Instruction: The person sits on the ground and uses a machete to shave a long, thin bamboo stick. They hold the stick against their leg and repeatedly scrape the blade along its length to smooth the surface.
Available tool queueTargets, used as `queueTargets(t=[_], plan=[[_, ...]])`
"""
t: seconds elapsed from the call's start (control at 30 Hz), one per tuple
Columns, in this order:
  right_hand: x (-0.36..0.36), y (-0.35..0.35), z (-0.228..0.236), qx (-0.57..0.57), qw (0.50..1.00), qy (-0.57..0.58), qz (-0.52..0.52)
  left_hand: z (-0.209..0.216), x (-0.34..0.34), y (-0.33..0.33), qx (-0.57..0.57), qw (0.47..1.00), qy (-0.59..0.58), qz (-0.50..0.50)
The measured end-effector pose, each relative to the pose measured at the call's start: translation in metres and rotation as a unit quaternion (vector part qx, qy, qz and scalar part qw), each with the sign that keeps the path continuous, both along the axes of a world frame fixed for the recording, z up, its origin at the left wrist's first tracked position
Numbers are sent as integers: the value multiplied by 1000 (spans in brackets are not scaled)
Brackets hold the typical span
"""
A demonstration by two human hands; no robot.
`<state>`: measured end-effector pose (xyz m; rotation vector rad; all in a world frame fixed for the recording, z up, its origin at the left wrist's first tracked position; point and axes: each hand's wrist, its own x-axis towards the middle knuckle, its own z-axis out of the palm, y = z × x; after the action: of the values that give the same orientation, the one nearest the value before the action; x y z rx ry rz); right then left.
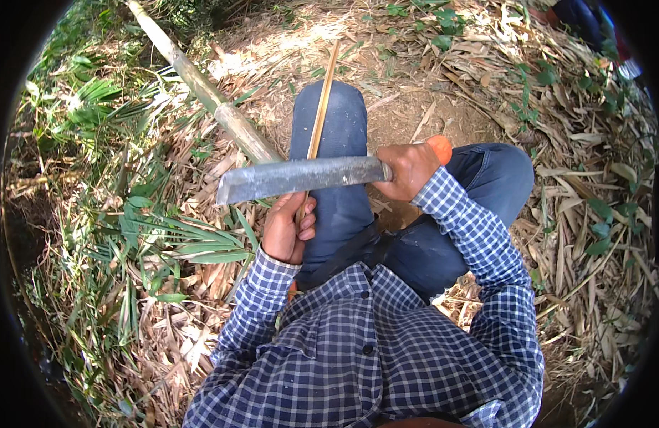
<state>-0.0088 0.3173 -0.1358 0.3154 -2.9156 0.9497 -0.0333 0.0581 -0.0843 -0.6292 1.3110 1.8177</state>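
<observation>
My right hand (408, 171) is wrapped round the orange handle of a machete (301, 177). Its broad grey blade points left and crosses above my left thigh. Closed on the lower end of a thin bamboo strip (321, 118), my left hand (289, 227) sits just below the blade. The strip runs up and away over my jeans, and the blade hides a short part of it. Whether the edge touches the strip, I cannot tell.
A long bamboo pole (208, 93) lies on the ground at the far left. Dry leaves (579, 207) cover the ground on the right, and green fronds (208, 239) grow on the left. Part of another person in dark clothing (586, 25) shows at the far right.
</observation>
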Motion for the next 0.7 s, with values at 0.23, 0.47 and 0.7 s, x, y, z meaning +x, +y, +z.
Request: queueTargets(t=[0.23, 0.47, 0.7], plan=[[-1, 8, -5, 10, 997, -46, -65, 2, 6, -8, 68, 997, -22, -4], [1, 10, -7, 20, 998, -31, -49, 3, 8, -15, 68, 997, -46, -2], [-9, 2, -2, 36, 992, -19, -116, 9, 15, -20, 56, 997, -51, -4]])
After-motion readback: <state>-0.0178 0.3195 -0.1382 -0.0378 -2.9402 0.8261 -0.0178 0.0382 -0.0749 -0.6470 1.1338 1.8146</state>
